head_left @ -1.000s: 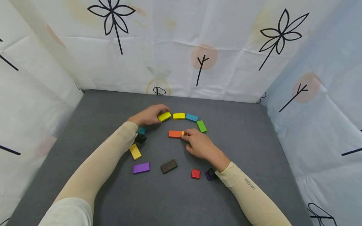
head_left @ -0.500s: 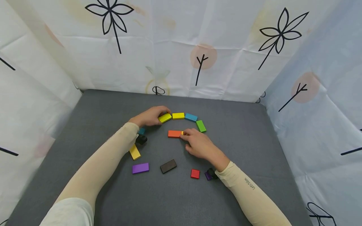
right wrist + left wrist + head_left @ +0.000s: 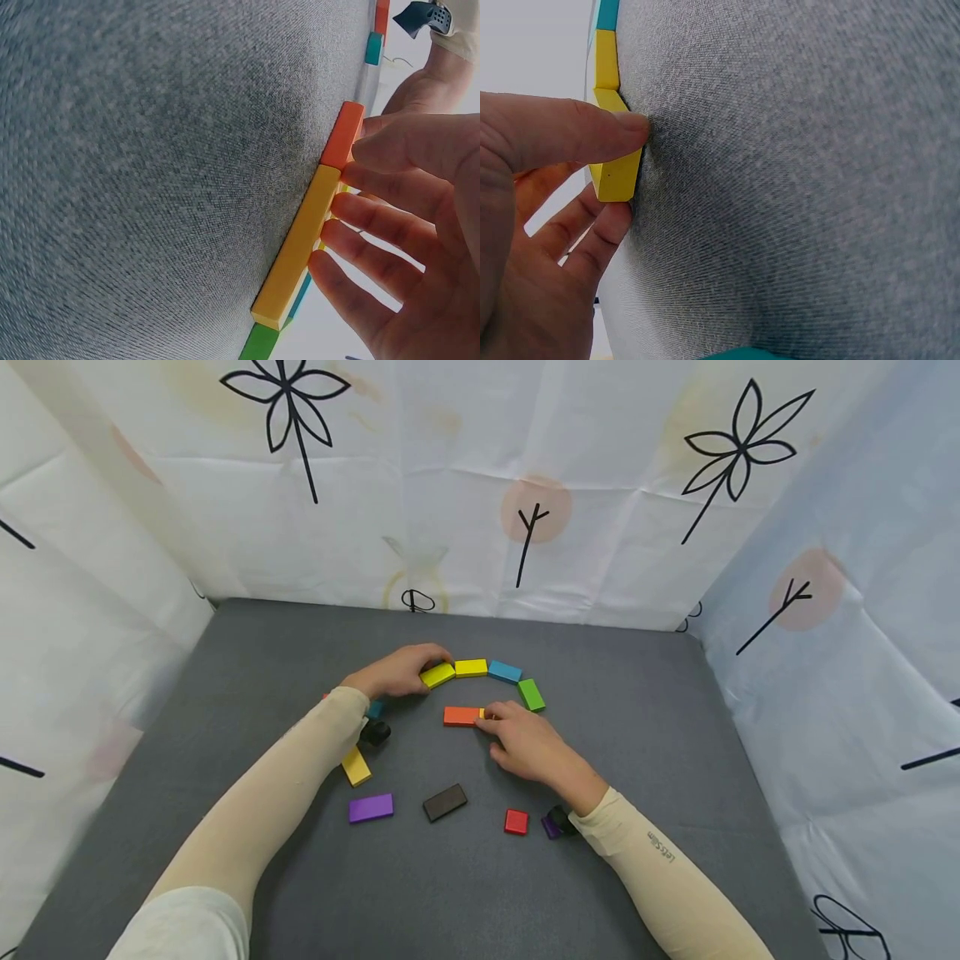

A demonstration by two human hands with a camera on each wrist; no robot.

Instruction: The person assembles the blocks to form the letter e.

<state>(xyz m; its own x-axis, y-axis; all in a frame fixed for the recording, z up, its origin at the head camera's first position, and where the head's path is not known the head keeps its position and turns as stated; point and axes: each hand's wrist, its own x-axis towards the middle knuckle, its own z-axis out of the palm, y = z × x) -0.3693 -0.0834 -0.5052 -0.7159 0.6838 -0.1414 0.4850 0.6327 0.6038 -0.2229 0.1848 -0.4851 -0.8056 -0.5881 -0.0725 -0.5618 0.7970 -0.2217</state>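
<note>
My left hand point(image 3: 397, 670) pinches a bright yellow block point(image 3: 438, 674) between thumb and fingers. In the left wrist view, its end meets a second yellow block point(image 3: 607, 60). A blue block point(image 3: 505, 672) and a green block point(image 3: 532, 695) carry on the curved row to the right. Inside this curve, an orange block point(image 3: 459, 717) lies end to end with an amber block point(image 3: 295, 247). My right hand point(image 3: 532, 743) rests loosely extended fingertips on the amber block, covering most of it in the head view. Its thumb overlaps the orange block in the right wrist view; contact is unclear.
Nearer the person lie an amber block point(image 3: 356, 767), a purple block point(image 3: 371, 808), a dark brown block point(image 3: 445, 802) and a red block point(image 3: 516, 822). Another purple block point(image 3: 551, 828) is partly hidden by the right wrist camera. Patterned cloth walls point(image 3: 465, 527) enclose the grey table point(image 3: 480, 893).
The yellow block in my left hand has moved slightly right, closing the gap to the second yellow block. My right hand stays in place. The head view has shifted slightly.
</note>
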